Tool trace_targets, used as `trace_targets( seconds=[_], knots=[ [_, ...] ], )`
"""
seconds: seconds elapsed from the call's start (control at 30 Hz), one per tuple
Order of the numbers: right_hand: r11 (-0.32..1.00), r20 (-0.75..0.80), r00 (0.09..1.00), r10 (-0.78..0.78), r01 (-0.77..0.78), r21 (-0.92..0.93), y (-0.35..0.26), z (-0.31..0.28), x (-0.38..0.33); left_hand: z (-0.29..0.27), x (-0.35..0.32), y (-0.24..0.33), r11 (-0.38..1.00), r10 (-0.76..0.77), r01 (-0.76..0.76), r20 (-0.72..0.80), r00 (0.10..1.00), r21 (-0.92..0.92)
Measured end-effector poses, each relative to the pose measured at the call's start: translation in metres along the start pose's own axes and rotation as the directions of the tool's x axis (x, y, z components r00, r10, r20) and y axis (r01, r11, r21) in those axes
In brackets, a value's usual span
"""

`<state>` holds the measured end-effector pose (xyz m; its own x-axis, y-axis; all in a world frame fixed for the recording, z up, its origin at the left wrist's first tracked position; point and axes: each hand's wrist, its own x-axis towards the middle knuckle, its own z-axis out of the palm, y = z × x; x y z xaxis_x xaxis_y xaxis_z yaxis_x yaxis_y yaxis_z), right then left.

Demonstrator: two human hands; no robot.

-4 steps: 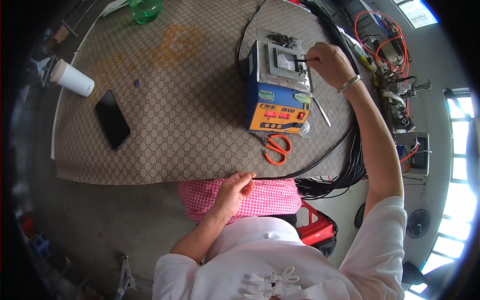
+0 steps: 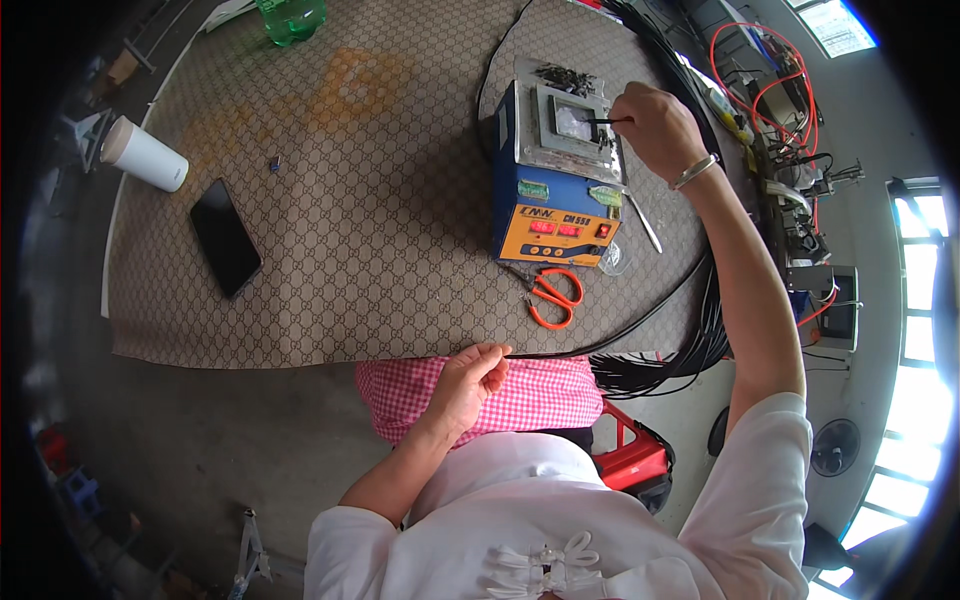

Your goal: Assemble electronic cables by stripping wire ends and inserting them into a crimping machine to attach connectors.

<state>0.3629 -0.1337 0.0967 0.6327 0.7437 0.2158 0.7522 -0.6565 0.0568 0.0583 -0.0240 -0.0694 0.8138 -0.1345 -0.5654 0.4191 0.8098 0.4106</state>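
Note:
A blue solder pot (image 2: 507, 190) with an orange front panel and lit red displays stands right of the table's middle. Its square well holds a silvery surface (image 2: 574, 123). Over the well's right rim, my right hand (image 2: 658, 128) pinches a thin black cable (image 2: 604, 121), whose tip points left across the well; I cannot tell if it touches the silver. At the table's front edge my left hand (image 2: 468, 388) is closed, thumb against fingers, on a black cable (image 2: 560, 354) that runs right toward a thick cable bundle (image 2: 705, 335).
Orange-handled scissors (image 2: 553, 298) lie before the pot, a thin pale tool (image 2: 643, 222) at its right. Dark scraps (image 2: 565, 78) are heaped behind the well. Farther left are a phone (image 2: 226, 238), a white cup (image 2: 145, 155) and a green bottle (image 2: 291, 20). Tablecloth (image 2: 330, 250) covers the table.
My right hand has shifted very slightly to the right with the cable. My left hand stays where it was.

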Motion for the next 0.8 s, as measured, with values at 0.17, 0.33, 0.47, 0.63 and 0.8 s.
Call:
trace_targets(
  seconds=[0.17,0.33,0.47,0.63,0.8],
  knots=[
    [0.999,0.035,0.999,0.002,0.000,-0.052,0.001,0.010,-0.001,0.000,0.000,0.000,1.000,-0.007,0.007,0.000,1.000,-0.004],
    [0.995,0.037,0.999,-0.014,0.018,-0.100,-0.001,0.017,0.001,0.000,0.000,0.000,1.000,-0.015,0.014,-0.011,1.000,-0.005],
    [0.989,0.009,0.996,-0.091,0.091,-0.117,-0.005,0.019,0.002,0.000,0.001,0.001,1.000,-0.030,0.030,-0.019,0.999,-0.003],
    [0.987,0.104,0.994,-0.043,0.058,-0.147,-0.009,0.016,0.003,0.000,0.001,0.002,0.999,-0.038,0.038,-0.021,0.999,0.001],
    [0.988,0.140,0.990,0.007,0.014,-0.152,-0.010,0.013,0.004,0.000,0.001,0.002,0.999,-0.034,0.034,-0.015,0.999,0.002]
  ],
)
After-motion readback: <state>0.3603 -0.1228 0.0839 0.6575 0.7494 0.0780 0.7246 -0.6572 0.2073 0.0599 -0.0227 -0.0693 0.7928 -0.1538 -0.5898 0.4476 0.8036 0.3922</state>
